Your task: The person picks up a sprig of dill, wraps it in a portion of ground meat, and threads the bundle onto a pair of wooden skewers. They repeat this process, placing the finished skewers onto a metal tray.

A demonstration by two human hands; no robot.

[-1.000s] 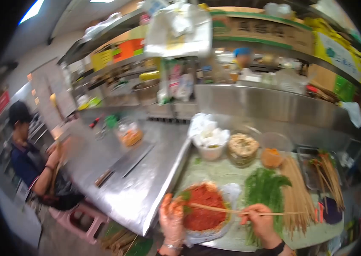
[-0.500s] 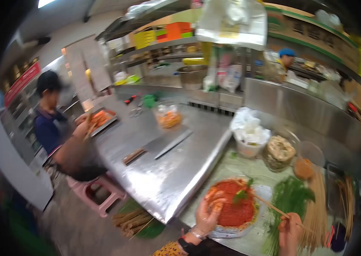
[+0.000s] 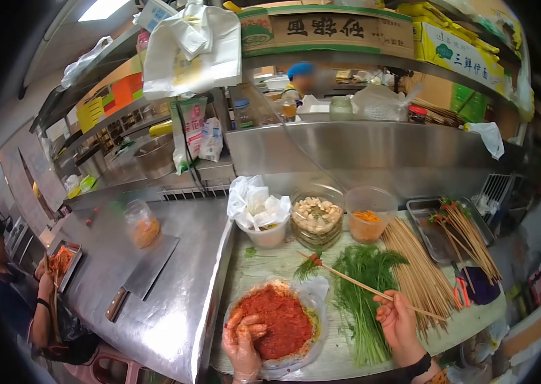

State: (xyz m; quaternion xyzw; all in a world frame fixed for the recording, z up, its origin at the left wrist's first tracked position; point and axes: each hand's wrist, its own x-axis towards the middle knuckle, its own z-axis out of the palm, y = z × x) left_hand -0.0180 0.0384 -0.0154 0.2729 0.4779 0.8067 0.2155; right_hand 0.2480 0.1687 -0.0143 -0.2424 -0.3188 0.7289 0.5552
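My right hand [image 3: 398, 323] is closed around a wooden skewer [image 3: 360, 285], which points up to the left. Near its tip sits a small red piece with green herb [image 3: 309, 265] hanging from it. My left hand [image 3: 243, 342], smeared with red, rests with bent fingers at the left side of a plastic-lined bowl of red paste [image 3: 283, 323]; whether it pinches anything is hidden. Between the bowl and my right hand lies a bunch of green dill [image 3: 363, 281]. Many bare skewers [image 3: 421, 275] are spread right of the dill.
Behind are a tub with white bags [image 3: 261, 233], a jar of pale pieces [image 3: 316, 221] and an orange-filled tub [image 3: 366, 224]. A metal tray [image 3: 427, 240] holds finished skewers. A cleaver [image 3: 149, 269] lies on the steel table; a co-worker [image 3: 11, 288] is at far left.
The view has swung right, showing more of the tray and right side. The herb end of the skewer has moved off the bowl of paste to beyond its upper right rim.
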